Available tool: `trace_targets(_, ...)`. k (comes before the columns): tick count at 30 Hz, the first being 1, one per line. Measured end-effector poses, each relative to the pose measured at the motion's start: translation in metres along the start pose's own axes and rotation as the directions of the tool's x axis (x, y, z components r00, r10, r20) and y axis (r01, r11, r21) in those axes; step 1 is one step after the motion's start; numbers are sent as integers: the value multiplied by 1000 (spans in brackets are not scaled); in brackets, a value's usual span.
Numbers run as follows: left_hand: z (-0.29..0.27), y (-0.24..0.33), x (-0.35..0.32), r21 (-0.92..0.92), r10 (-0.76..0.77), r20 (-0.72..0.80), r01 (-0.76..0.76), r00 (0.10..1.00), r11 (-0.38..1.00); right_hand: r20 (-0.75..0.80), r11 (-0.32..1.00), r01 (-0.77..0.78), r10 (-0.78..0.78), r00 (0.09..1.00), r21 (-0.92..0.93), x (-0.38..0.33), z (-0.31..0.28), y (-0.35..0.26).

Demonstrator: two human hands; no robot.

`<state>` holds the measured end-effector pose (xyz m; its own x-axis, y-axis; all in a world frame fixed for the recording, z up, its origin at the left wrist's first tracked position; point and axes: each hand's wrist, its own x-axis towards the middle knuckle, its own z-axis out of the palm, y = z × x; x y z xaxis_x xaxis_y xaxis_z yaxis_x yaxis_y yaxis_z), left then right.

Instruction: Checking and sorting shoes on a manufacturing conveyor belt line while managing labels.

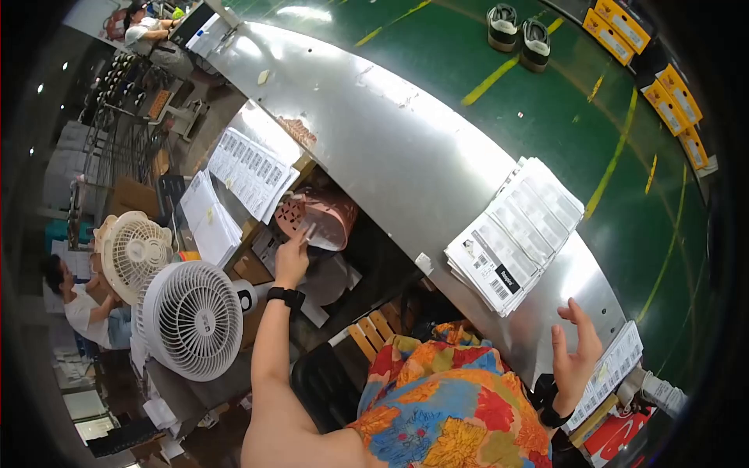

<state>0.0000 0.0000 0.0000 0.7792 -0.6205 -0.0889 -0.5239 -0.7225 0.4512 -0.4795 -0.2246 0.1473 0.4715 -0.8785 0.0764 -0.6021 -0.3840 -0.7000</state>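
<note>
My left hand [292, 259] reaches forward under the steel table [374, 132] to a pink perforated basket [324, 218]. Its fingers pinch a small pale piece [309, 232] at the basket's rim. My right hand [575, 352] hovers with its fingers spread and nothing in it, over the table's near right edge. A fanned stack of white label sheets [515, 234] lies on the table just ahead of that hand. More label sheets [614, 368] lie right beside it. Both wrists wear black bands.
Two white fans [193, 318] [133, 249] stand at my left. Sheets of labels [250, 173] lean on the shelf there. A pair of shoes [518, 31] and yellow boxes [672, 90] sit on the green floor beyond. Other people [87, 306] [144, 28] work at the left.
</note>
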Motion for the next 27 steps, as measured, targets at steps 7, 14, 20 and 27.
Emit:
trace_targets(7,54,-26,55,263,548,250,-601,798,755,-4,997,72,-72,997,-42,-9,4,-4)
trace_targets(14,73,-29,58,475,505,420,-656,754,586,-77,986,153,-158,985,-60,-9,-2,-11)
trace_targets(20,80,-44,62,480,535,307,-614,787,627,-93,982,181,-186,978,-58,-7,-4,-17)
trace_targets(27,92,-50,64,610,373,363,-521,854,597,-125,987,151,-156,980,-49,-23,-6,-10)
